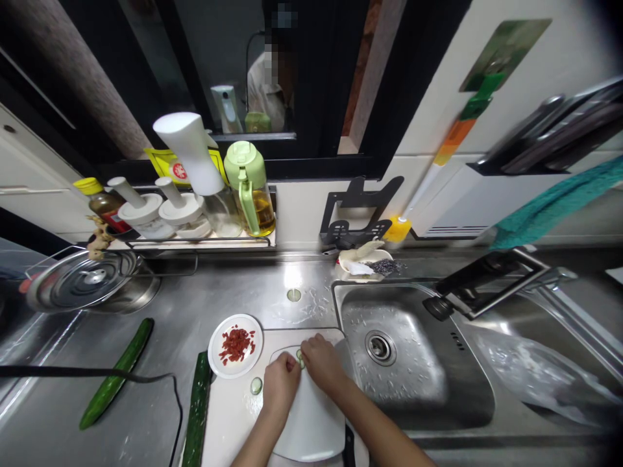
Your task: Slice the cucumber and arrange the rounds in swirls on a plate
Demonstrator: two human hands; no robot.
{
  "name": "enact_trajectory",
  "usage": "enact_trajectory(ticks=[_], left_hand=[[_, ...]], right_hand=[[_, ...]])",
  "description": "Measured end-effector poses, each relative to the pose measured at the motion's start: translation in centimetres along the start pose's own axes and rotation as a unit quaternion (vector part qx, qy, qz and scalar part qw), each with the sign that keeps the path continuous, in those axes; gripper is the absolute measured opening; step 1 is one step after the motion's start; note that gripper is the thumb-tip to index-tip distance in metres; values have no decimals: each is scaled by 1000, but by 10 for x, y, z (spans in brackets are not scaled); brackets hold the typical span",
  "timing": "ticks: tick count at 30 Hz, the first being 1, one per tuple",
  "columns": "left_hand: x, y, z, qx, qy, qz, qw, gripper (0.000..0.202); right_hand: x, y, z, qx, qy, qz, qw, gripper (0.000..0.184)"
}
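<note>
A white plate (311, 428) lies on a pale cutting board (228, 421), with both hands over its far end. My right hand (322, 362) has its fingers curled around small cucumber slices (300, 358) at the plate's far edge. Close beside it, my left hand (282, 381) is closed in a pinch; what its fingertips hold is hidden. A loose cucumber end (256, 386) rests on the board left of that hand. Red goji berries (237, 344) fill the middle of a small white dish (214, 360). A cut cucumber (197, 415) lies along the board's left edge.
A whole cucumber (117, 376) lies on the left counter, crossed by a black cable (146, 377). A black knife handle (349, 447) pokes out right of the plate. The steel sink (403, 389) is to the right; an oil jug (250, 194) and jars stand on the back rack.
</note>
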State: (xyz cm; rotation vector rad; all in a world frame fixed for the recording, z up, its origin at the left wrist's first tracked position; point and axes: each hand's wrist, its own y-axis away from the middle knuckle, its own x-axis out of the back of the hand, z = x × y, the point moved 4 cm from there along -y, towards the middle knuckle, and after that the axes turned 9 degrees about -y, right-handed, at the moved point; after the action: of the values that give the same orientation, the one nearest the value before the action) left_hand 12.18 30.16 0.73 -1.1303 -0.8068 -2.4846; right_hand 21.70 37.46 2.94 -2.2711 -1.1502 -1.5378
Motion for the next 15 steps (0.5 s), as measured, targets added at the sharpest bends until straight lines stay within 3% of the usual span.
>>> enact_trajectory(ticks=[8,15], left_hand=[[-1,3,-2,-5,14,5,1000,6],[2,4,1,-23,2,4,1000,17]], right_hand=[[-1,4,2,7,-6,12,1000,16],[-2,11,9,7,-30,42,999,19]])
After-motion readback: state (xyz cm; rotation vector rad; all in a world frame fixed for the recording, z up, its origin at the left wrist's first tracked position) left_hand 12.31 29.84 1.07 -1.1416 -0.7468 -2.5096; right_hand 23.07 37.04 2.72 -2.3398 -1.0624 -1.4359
